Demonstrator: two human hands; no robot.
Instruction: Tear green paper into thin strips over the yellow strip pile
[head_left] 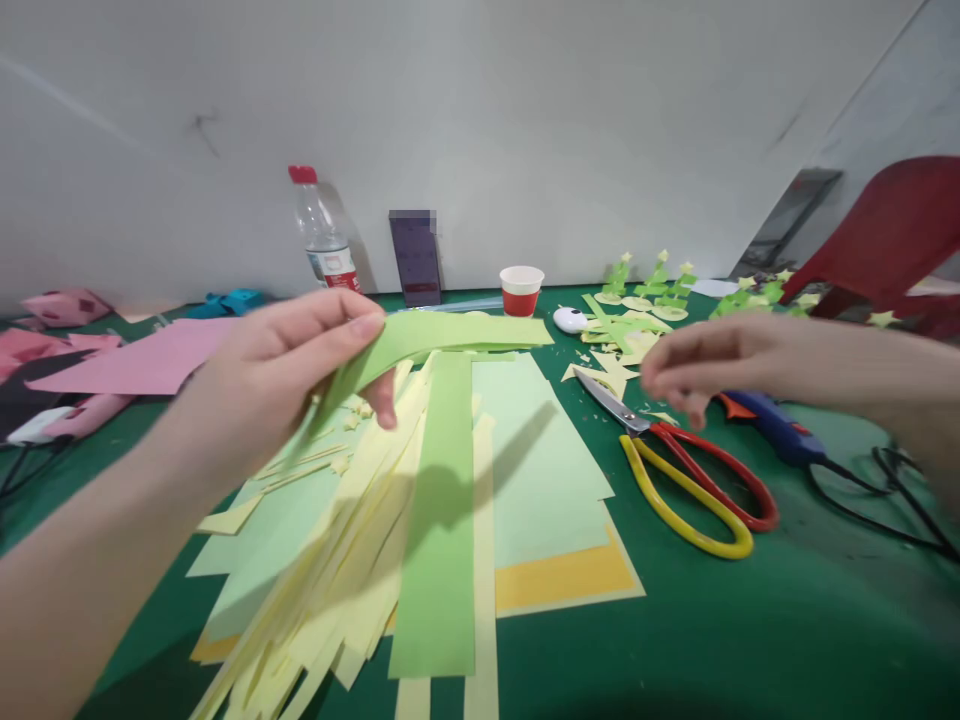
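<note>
Between the thumb and fingers of my left hand [300,350] is a bent light green paper strip [465,332], its free end reaching to the right. Below it another green strip [439,520] lies flat on a heap of thin pale yellow paper strips [322,590]. Pale green sheets [540,450] lie under these. My right hand [705,365] hovers above the table on the right, fingers loosely curled and apart, holding nothing I can see. Just below and left of it lie scissors [637,425] with one red and one yellow handle.
A blue glue gun [780,425] with a black cord lies at right. Small green paper plants with stars [660,280] stand behind. Along the wall are a bottle [322,235], a phone [415,258] and a paper cup [521,292]. Pink paper [142,358] lies at left.
</note>
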